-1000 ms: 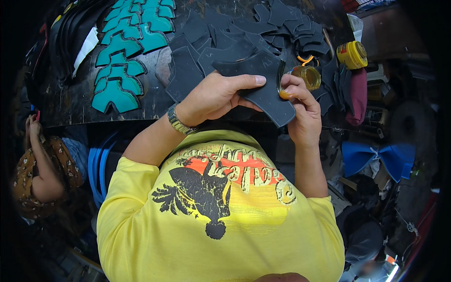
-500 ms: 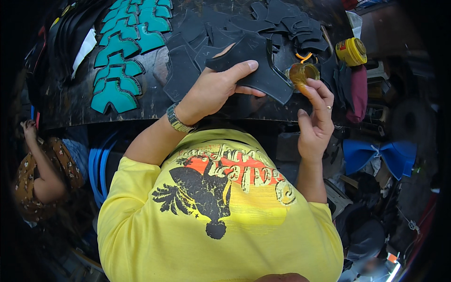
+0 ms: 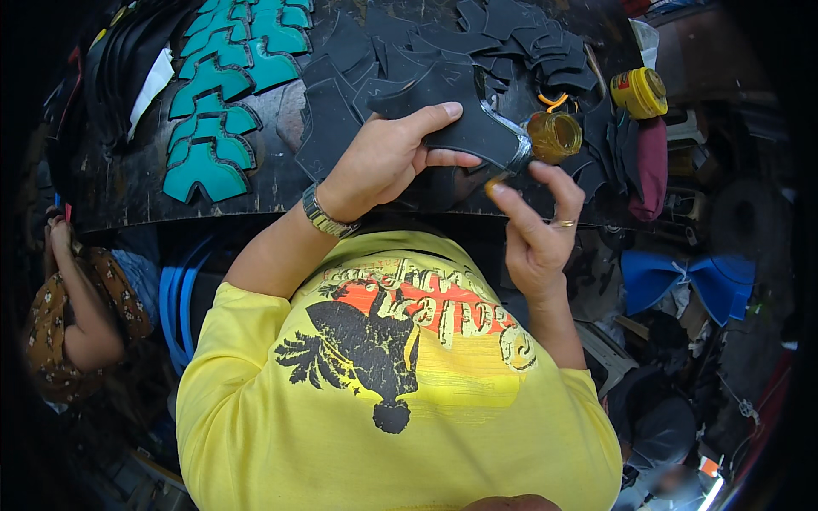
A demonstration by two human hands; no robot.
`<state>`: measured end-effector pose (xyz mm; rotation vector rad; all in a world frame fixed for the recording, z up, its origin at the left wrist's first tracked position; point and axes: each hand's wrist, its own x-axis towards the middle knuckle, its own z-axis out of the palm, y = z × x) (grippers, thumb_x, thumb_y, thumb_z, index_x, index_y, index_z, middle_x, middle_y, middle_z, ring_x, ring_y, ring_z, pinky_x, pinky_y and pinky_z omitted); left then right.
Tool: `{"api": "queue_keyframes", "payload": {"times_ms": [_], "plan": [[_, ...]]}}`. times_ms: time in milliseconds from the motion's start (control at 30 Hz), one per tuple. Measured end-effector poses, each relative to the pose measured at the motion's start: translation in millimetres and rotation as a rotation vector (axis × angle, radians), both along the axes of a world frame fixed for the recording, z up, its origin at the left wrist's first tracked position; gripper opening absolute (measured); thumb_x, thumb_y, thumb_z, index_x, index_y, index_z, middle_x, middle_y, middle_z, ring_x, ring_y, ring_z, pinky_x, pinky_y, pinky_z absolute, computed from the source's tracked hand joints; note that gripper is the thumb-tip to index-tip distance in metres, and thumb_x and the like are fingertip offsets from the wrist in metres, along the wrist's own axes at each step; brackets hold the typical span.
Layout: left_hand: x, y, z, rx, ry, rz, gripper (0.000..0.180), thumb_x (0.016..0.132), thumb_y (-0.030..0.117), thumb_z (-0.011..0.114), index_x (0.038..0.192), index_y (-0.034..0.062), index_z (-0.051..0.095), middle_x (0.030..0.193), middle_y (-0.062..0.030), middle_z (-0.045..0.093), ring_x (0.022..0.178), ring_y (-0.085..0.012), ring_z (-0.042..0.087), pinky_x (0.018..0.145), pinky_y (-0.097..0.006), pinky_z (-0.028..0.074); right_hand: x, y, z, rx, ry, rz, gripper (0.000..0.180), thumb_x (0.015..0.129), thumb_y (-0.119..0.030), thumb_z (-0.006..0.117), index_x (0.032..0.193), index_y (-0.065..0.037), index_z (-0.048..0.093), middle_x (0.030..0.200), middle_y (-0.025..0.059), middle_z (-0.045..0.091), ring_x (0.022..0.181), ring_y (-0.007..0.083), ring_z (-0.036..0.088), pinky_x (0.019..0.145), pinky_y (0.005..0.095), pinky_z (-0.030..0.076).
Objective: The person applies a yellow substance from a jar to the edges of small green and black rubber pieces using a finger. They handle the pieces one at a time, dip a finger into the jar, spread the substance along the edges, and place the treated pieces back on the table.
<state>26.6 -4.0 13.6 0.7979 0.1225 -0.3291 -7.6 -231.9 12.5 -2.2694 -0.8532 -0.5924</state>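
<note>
**Black Cut Piece Held Over a Crowded Tabletop**

As the left hand point(image 3: 388, 157) closed on a black cut piece point(image 3: 460, 115), thumb on top and fingers curled beneath, the piece was held flat above the dark tabletop point(image 3: 128, 196), at about 12 o'clock from the person's yellow shirt point(image 3: 281, 426). A metal watch point(image 3: 326, 217) circled that wrist. The right hand point(image 3: 532, 234) stood at 4 o'clock from the piece, forefinger and thumb brought together on something small and yellowish point(image 3: 494, 181) just below the piece's right end; what it was could not be told. A ring point(image 3: 565, 223) showed on one finger. An open amber jar point(image 3: 554, 136) sat at 3 o'clock from the piece, close against its right tip. A yellow-lidded tin point(image 3: 639, 92) stood farther out at 2 o'clock. More black cut pieces point(image 3: 520, 43) lay heaped at 12 o'clock, and teal cut pieces point(image 3: 226, 94) lay in overlapping rows at 10 o'clock. A maroon cloth point(image 3: 652, 166) hung at the tabletop's right edge. Blue fabric point(image 3: 686, 281) lay off the tabletop at 4 o'clock. Another person in a patterned top point(image 3: 64, 324) sat at 8 o'clock.
</note>
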Motion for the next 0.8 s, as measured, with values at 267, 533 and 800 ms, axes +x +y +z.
{"api": "queue_keyframes", "payload": {"times_ms": [267,533,800], "plan": [[-3.4,-21.7,-6.7,0.037,-0.018,0.157,0.034,0.103,0.023,0.053,0.124,-0.0039,0.061,0.115,-0.0105,0.066,0.101,-0.018,0.065,0.089,-0.033,0.055,-4.4,31.0,-3.2,0.883,0.67,0.146,0.101,0.084,-0.001,0.07,0.157,-0.012,0.002,0.123,0.0183,0.056,0.102,0.0224,0.059,0.09,0.0349,0.049],[-20.3,-24.0,4.5,0.151,-0.329,0.185,0.036,0.094,0.01,0.067,0.127,0.0014,0.056,0.105,-0.0008,0.064,0.089,-0.0051,0.061,0.08,-0.022,0.052,29.1,48.6,5.0,1.503,1.091,0.13,0.077,0.084,0.01,0.063,0.149,-0.015,0.03,0.108,0.0078,0.063,0.089,0.0162,0.064,0.077,0.0301,0.052],[-4.5,36.8,13.5,0.568,-0.35,-0.084,0.029,0.091,0.003,0.07,0.118,0.0006,0.063,0.094,-0.0003,0.066,0.083,-0.0033,0.061,0.074,-0.018,0.05,37.7,49.1,2.4,1.403,0.967,-0.021,0.088,0.079,0.015,0.066,0.153,-0.015,0.028,0.102,0.0065,0.063,0.084,0.0139,0.064,0.072,0.0271,0.051]]}}
